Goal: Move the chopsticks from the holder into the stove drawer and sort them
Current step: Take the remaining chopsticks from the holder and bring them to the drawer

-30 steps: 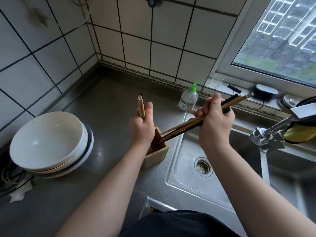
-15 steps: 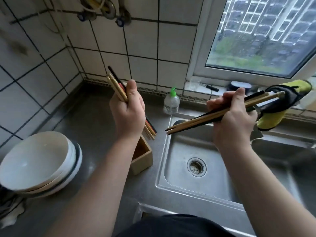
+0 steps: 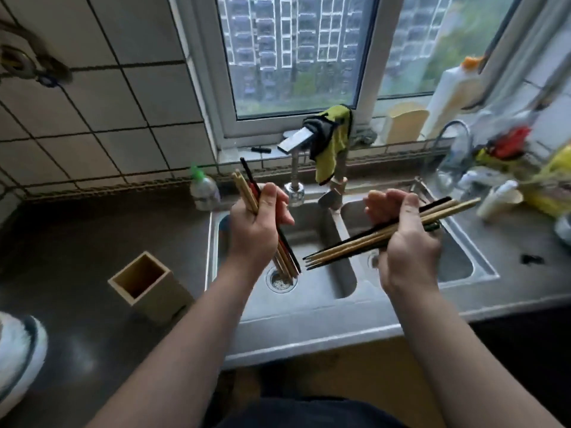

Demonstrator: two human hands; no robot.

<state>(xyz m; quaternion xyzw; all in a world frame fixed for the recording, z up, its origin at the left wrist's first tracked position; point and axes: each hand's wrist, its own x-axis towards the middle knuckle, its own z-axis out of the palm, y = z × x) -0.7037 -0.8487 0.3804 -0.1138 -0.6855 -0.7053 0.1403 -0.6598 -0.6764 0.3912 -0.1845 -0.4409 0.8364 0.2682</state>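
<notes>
Two bundles of chopsticks (image 3: 349, 247), one gripped in your left hand (image 3: 256, 230), one in your right hand (image 3: 404, 242), now clear the emptied holder (image 3: 145, 282) at left, over the sink (image 3: 309, 325); drawer transfer comes next.

We're pretty clearly in a home kitchen here: a steel double sink (image 3: 309, 319) set in a dark counter (image 3: 77, 236), a tap (image 3: 294, 168) with a yellow-green cloth (image 3: 332, 143) draped on it, tiled walls (image 3: 123, 103), a pump bottle (image 3: 205, 189) by the basin, chopsticks (image 3: 355, 244) and a wooden holder (image 3: 154, 291). It's blurry at the left edge, probably stacked bowls (image 3: 18, 356). Apartment towers outside the window (image 3: 293, 50) say residential.
</notes>
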